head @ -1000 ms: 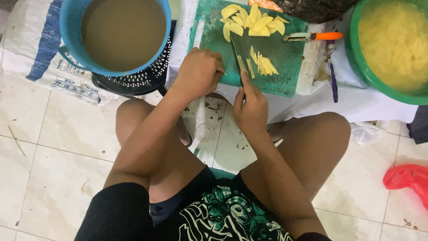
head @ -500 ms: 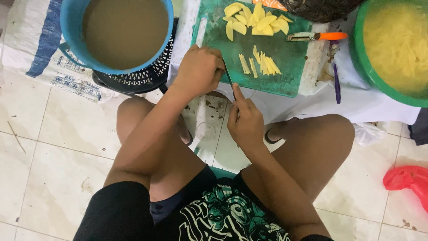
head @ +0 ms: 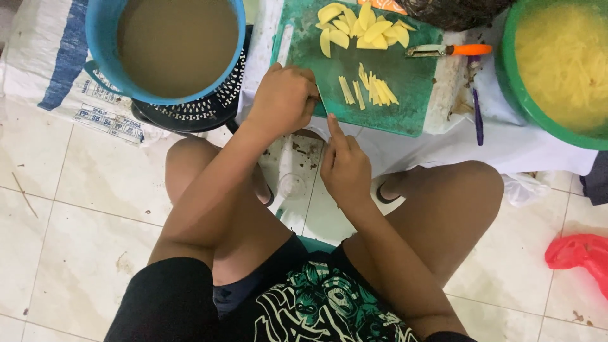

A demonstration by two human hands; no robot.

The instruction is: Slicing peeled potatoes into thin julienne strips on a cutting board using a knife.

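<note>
Head view: I'm looking down on my two hands at the near edge of the green board (head: 405, 82). L hand (head: 283, 100) is curled shut, knuckles up, at the board's near-left corner; whatever it pins is hidden under it, can't tell what. R hand (head: 345, 168) sits just off the board edge, fist closed w/ index finger laid straight out toward the board. Looks like a knife grip, but the blade is mostly hidden, only a thin sliver shows near the L fingers.

Cut sticks (head: 370, 92) lie mid-board, apart from both hands; uncut slices (head: 358, 28) piled at the far edge. Peeler (head: 449, 50) lies by the board's right side, green bowl (head: 560, 66) of strips beyond it. Blue bucket (head: 166, 45) of murky water stands close to the L wrist.

Risks, as I judge them: blade edge v. near the L fingertips, so a slip on a wet slice could nick them. L elbow swing could bump the bucket. Board overhangs the table (head: 506, 149) edge, so hard pressure there might tip it.
</note>
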